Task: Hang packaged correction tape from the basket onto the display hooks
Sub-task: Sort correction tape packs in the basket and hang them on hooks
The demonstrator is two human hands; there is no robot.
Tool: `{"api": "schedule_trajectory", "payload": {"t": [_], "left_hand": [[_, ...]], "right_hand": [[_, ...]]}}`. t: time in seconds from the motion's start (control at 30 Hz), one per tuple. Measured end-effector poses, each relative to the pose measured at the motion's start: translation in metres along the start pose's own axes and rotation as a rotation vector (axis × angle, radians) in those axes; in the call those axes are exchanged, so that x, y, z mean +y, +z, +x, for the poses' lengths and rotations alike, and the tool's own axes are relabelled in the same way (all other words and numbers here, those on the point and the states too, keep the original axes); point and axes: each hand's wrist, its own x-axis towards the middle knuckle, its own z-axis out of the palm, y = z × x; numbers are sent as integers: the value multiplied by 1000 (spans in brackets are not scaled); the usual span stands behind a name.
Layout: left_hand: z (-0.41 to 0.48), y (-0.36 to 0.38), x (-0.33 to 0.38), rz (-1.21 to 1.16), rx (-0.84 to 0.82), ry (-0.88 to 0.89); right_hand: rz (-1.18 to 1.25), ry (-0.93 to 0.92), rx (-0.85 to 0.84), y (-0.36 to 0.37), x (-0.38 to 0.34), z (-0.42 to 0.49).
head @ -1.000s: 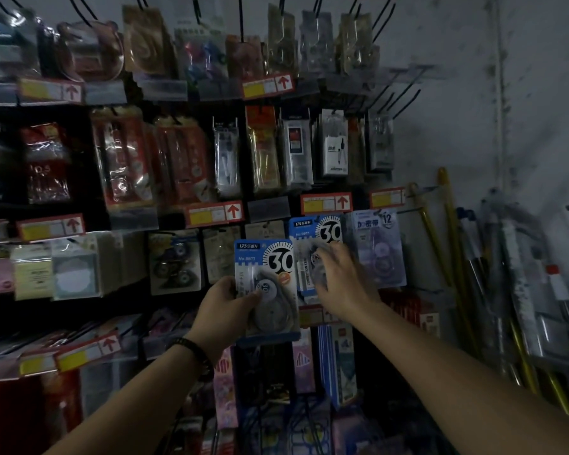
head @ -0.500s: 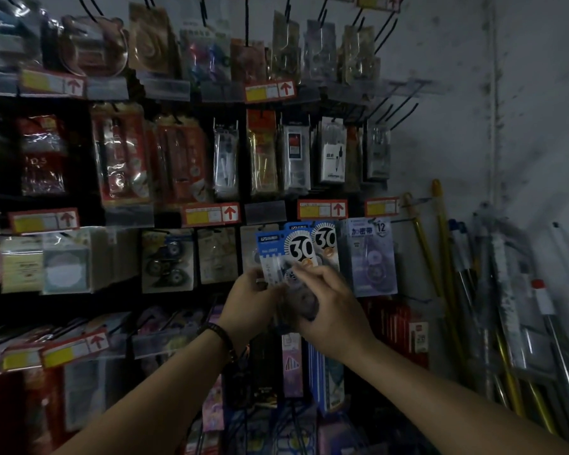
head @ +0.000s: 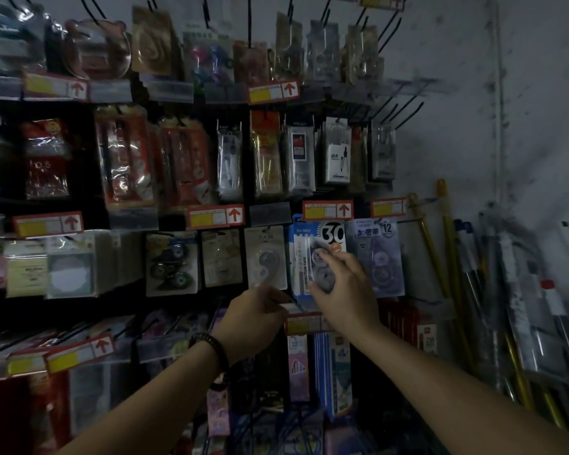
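Well, far to the left the rack is full of dim, shiny packs. Next comes a white pack [head: 266, 257], hanging in the row. Just below it is the left hand [head: 253, 318]. A second ago it held the blue correction tape pack [head: 304, 251] out in front of the rack. Now it has dropped to the pack's bottom edge. Its fingers are curled there, but I cannot tell if they pinch the pack or only touch it. The blue pack now hangs flat in the row, right under a red price tag [head: 327, 210]. Its hook is hidden. The right hand [head: 345, 290] rests on the front of the pack with its fingers spread, pushing it back. Just beside it on the right is a purple pack [head: 378, 257]. So I think this pack is hung, and the hands can go back for another. The basket is not in sight.
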Motion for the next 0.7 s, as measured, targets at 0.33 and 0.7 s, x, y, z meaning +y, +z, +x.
{"api": "schedule_trajectory", "payload": {"t": [0.33, 0.7], "left_hand": [[2, 1, -12, 46, -26, 9], [3, 4, -18, 66, -73, 30]], "right_hand": [[-90, -1, 4, -2, 12, 5], [-135, -158, -28, -14, 25, 13]]}}
